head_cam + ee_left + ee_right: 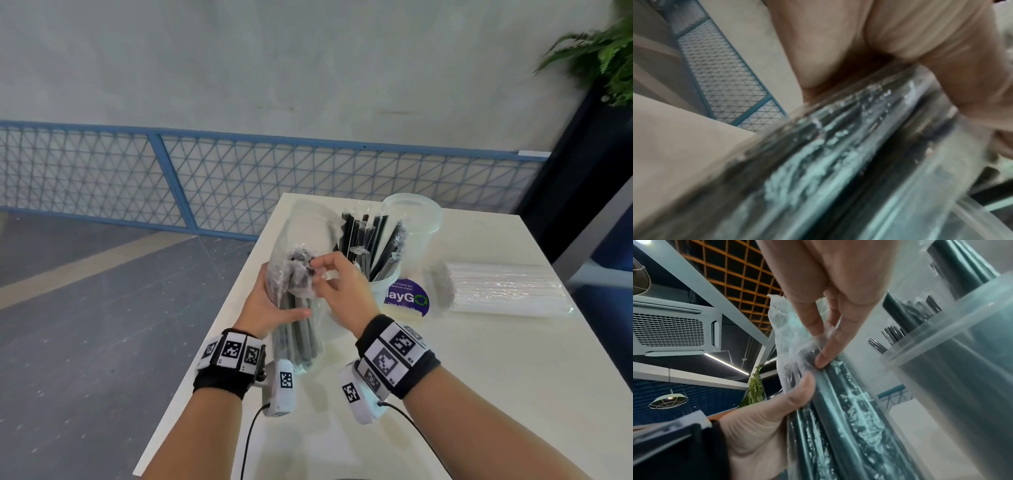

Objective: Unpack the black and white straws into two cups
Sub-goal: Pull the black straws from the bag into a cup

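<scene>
A clear plastic bag of black straws stands tilted over the table's left edge. My left hand grips it around the middle, and the left wrist view shows the palm against the bag. My right hand pinches the crumpled plastic at the bag's top, where the fingertips meet the straw ends. Just right of the bag stands a white labelled cup with several black straws in it. Behind it is a translucent cup. A sealed pack of white straws lies to the right.
The white table has its left edge right under my left hand, with floor beyond. A blue mesh railing runs behind. A potted plant stands at the far right. The cup of black straws sits close beside my right wrist.
</scene>
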`<state>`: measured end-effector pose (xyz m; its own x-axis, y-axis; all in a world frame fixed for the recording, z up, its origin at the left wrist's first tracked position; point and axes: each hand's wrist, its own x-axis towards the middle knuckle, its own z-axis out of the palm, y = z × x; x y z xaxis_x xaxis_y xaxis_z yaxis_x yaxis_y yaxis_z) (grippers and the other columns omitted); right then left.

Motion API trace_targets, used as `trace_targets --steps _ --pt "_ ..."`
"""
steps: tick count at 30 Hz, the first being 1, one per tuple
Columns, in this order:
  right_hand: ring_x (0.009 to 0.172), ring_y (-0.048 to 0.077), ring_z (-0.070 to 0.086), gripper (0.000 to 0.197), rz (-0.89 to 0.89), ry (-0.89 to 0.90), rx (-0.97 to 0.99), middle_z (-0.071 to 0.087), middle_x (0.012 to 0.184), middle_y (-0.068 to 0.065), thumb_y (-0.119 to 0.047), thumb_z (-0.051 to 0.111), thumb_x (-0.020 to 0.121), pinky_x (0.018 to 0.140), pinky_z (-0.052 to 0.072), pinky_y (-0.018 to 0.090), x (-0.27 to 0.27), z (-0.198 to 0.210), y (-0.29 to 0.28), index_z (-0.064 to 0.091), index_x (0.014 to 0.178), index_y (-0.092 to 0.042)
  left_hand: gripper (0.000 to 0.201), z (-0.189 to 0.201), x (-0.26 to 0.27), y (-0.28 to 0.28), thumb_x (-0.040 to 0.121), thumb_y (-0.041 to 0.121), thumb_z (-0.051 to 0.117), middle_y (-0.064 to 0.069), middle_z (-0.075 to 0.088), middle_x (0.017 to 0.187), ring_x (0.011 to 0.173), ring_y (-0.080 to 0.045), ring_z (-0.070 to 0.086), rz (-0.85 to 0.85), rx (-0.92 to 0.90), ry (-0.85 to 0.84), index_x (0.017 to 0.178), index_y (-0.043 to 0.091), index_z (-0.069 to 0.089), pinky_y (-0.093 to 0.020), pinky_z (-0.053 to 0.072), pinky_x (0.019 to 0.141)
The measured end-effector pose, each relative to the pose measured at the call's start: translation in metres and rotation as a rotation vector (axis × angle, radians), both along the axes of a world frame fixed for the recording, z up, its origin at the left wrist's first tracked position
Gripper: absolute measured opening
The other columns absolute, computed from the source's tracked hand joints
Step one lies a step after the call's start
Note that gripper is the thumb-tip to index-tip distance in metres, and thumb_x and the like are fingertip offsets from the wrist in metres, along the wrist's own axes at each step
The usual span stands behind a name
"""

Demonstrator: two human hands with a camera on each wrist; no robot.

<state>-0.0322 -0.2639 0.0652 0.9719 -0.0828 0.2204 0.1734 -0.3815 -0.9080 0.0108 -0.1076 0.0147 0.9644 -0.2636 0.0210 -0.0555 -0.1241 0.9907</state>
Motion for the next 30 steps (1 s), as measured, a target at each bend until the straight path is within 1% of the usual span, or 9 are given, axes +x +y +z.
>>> trace_targets --steps 4,8,12,16,18,21,25,27,30 --pt "0.069 0.024 0.066 0.008 -0.094 0.100 0.054 0.055 0.085 -0.005 -0.011 0.056 0.090 0.072 0.057 0.037 0.003 -0.002 -0.004 0.051 0.094 -0.016 0.078 -0.003 -0.001 -0.008 0.048 0.023 0.086 -0.010 0.065 0.111 0.104 -0.021 0.064 0.053 0.004 -0.041 0.117 0.011 0.051 -0.046 0.051 0.092" --pt "0.052 0.015 0.057 0.008 -0.088 0.236 -0.097 0.051 0.069 -0.004 -0.008 0.042 0.095 0.052 0.045 0.024 0.001 -0.003 -0.005 0.047 0.101 -0.009 0.074 -0.008 0.001 -0.001 0.053 0.013 0.086 -0.012 0.065 0.115 0.109 -0.024 0.062 0.061 -0.028 0.004 0.119 0.009 0.053 -0.049 0.047 0.097" --pt "0.077 0.023 0.059 0.020 -0.099 0.185 -0.504 0.061 0.091 0.010 -0.013 0.046 0.093 0.063 0.036 0.021 0.001 -0.004 -0.010 0.049 0.111 -0.005 0.072 -0.009 0.001 -0.002 0.054 0.002 0.083 -0.015 0.065 0.114 0.107 -0.023 0.063 0.010 -0.052 0.048 0.119 0.004 0.052 -0.047 0.046 0.099" --pt "0.059 0.005 0.041 0.020 -0.178 -0.089 -0.266 0.047 0.072 -0.006 -0.014 0.062 0.084 0.056 0.032 0.016 -0.003 -0.003 -0.007 0.052 0.101 -0.016 0.075 -0.008 0.003 0.001 0.050 0.012 0.084 -0.014 0.066 0.113 0.108 -0.023 0.063 -0.029 -0.089 0.066 0.118 0.006 0.054 -0.046 0.046 0.100" --pt "0.065 0.006 0.046 0.026 -0.145 -0.227 -0.142 0.049 0.075 -0.006 -0.009 0.065 0.080 0.063 0.040 0.013 -0.004 0.000 -0.002 0.052 0.102 -0.016 0.077 -0.008 0.004 0.002 0.052 0.010 0.084 -0.013 0.064 0.118 0.112 -0.022 0.061 -0.055 -0.095 0.068 0.122 0.007 0.051 -0.046 0.044 0.102" --pt "0.093 0.005 0.052 0.047 -0.038 -0.187 -0.157 0.055 0.107 -0.002 -0.012 0.071 0.076 0.086 0.041 0.012 0.000 0.004 0.002 0.051 0.118 -0.016 0.082 -0.009 0.005 0.002 0.055 0.004 0.083 -0.010 0.060 0.125 0.118 -0.020 0.056 -0.095 -0.101 0.059 0.128 0.010 0.046 -0.043 0.042 0.103" --pt "0.088 -0.004 0.049 0.062 -0.044 -0.105 -0.198 0.042 0.124 0.000 -0.016 0.077 0.070 0.090 0.048 0.020 0.005 0.006 -0.001 0.047 0.124 -0.019 0.085 -0.011 0.007 0.004 0.057 -0.008 0.081 -0.013 0.058 0.127 0.117 -0.018 0.057 -0.131 -0.078 0.062 0.131 0.007 0.042 -0.030 0.048 0.098" --pt "0.091 0.000 0.049 0.062 -0.050 -0.072 -0.216 0.043 0.127 0.001 -0.017 0.078 0.068 0.092 0.049 0.027 0.006 0.006 -0.001 0.049 0.123 -0.018 0.084 -0.012 0.008 0.004 0.057 -0.013 0.078 -0.014 0.059 0.125 0.116 -0.019 0.058 -0.155 -0.074 0.068 0.131 0.005 0.041 -0.023 0.050 0.092" --pt "0.105 0.016 0.051 0.058 -0.034 -0.008 -0.290 0.055 0.117 0.002 -0.023 0.079 0.068 0.097 0.044 0.034 0.008 0.005 0.001 0.054 0.120 -0.019 0.088 -0.015 0.010 0.006 0.054 -0.004 0.083 -0.018 0.059 0.124 0.116 -0.027 0.058 -0.203 -0.080 0.103 0.131 0.003 0.041 -0.035 0.051 0.094"
